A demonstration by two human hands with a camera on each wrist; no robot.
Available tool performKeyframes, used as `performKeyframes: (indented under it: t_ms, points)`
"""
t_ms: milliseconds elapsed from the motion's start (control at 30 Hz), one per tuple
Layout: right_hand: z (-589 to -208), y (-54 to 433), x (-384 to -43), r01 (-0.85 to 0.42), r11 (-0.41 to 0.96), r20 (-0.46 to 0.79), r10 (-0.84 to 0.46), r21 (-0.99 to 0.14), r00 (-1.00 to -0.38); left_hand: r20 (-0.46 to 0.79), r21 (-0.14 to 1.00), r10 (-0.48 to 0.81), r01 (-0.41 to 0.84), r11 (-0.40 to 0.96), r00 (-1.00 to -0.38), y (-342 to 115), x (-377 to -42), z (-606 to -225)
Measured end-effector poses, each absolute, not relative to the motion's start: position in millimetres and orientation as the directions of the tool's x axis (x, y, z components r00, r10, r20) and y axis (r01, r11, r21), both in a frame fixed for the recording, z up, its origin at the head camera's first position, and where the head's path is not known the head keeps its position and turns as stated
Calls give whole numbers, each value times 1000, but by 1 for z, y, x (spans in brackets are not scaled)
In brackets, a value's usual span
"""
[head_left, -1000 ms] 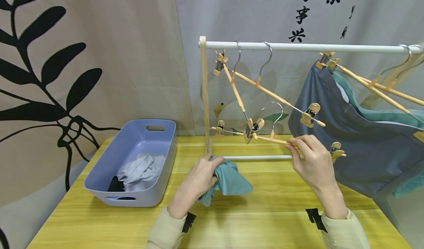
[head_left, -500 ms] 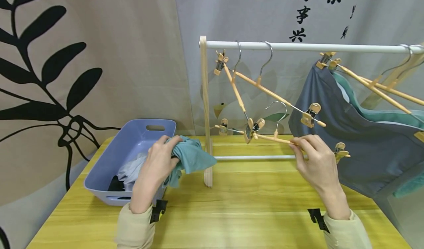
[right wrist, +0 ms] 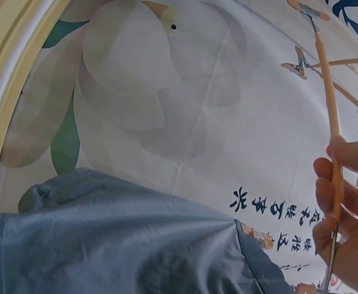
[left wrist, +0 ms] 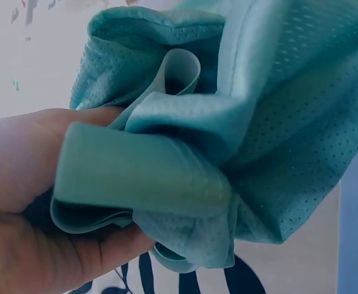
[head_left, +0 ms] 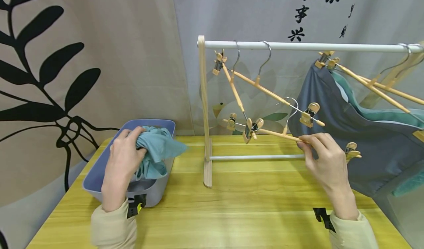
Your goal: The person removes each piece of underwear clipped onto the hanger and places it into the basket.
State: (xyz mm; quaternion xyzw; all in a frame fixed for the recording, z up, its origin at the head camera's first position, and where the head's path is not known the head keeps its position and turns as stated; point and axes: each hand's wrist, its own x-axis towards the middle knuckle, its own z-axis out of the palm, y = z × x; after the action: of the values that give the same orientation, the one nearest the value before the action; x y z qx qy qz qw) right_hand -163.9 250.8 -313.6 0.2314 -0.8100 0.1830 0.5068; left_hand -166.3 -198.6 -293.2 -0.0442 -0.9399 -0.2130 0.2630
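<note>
In the head view my left hand (head_left: 123, 160) grips a bunched teal cloth (head_left: 155, 149) above the blue basket (head_left: 87, 182). The left wrist view shows thumb and fingers round folds of this perforated teal cloth (left wrist: 167, 171), which has a smooth band. My right hand (head_left: 326, 160) pinches the wooden bar of a clip hanger (head_left: 276, 133), held in front of the rack and off its rail. The hanger's metal hook points up and its clips carry nothing. In the right wrist view, fingers and thumb close round the hanger bar (right wrist: 330, 98).
Two bare clip hangers (head_left: 265, 89) hang at the left of the white rail (head_left: 298, 47). Dark grey-blue shorts (head_left: 344, 138) and a teal garment (head_left: 367, 111) hang at the right. The rack's wooden foot (head_left: 207, 171) stands on the yellow table (head_left: 251, 212).
My left hand has carried the teal cloth leftward from in front of the rack to over the basket. My right hand has shifted slightly right with the hanger.
</note>
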Motion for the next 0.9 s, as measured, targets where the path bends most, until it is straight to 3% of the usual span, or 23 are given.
performKeyframes:
  t_ms: [267,700,900]
  points:
    - [-310,259,-162,-542,836,913,-149,-89,-379,464,397,-109,97,913,-879,-222,-173,-298]
    - [-297,268,-158,-459,887,921,-136,-51,-366,388,342,-96,47,938,-917,-247,-188,-327]
    - [-283,270,-154,-380,925,931,-136,-3,-339,263,333,-65,27,943,-963,-254,-191,-337]
